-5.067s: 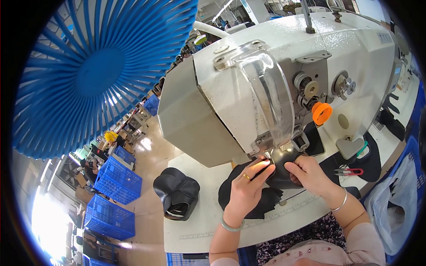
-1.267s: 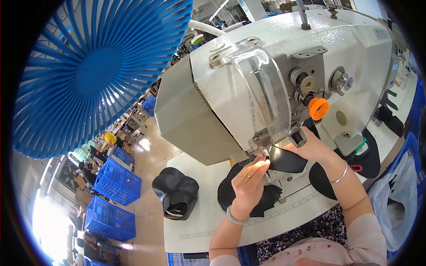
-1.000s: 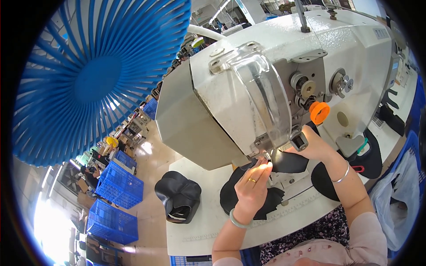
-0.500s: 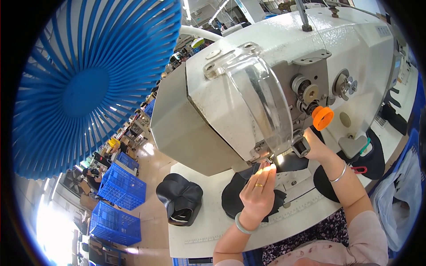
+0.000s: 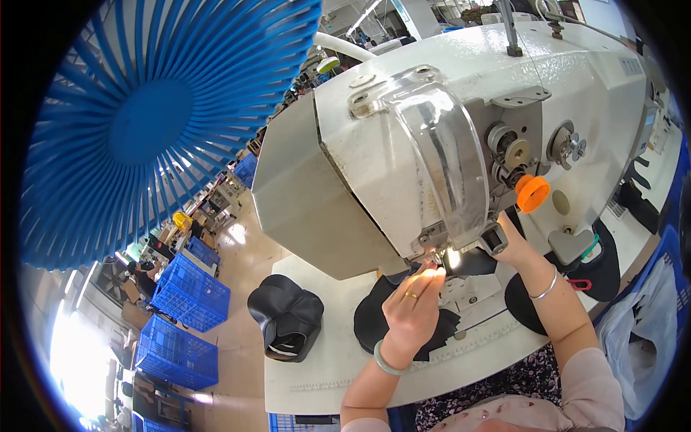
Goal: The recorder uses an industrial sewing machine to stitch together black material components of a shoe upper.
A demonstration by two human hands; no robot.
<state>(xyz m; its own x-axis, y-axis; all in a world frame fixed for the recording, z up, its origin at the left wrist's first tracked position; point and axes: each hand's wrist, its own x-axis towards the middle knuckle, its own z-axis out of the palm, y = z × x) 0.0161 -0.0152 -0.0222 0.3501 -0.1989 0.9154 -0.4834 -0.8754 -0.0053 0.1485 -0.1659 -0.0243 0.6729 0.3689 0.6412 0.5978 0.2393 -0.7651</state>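
Note:
Under the head of a large white sewing machine [image 5: 353,180], my left hand [image 5: 414,306] reaches up to the lit needle area [image 5: 439,261]. Its fingertips are pressed together there, and whatever they pinch is too small to make out. Beneath this hand lies a black cut piece [image 5: 371,317] with a notched edge. My right hand [image 5: 511,245] reaches in behind the machine head from the right, its fingers hidden by the machine. Another black piece [image 5: 524,302] lies under my right forearm. An orange knob [image 5: 533,193] projects above my right hand.
A stitched black shoe upper [image 5: 288,317] stands at the table's left. A big blue fan [image 5: 151,122] fills the upper left. Blue crates [image 5: 176,353] stand on the floor. Red-handled snips [image 5: 579,284] lie on black pieces at right, near a plastic bag [image 5: 637,338].
The view has shifted slightly, so the machine and fan appear farther right. My left fingertips remain at the needle area; my right hand stays behind the machine head.

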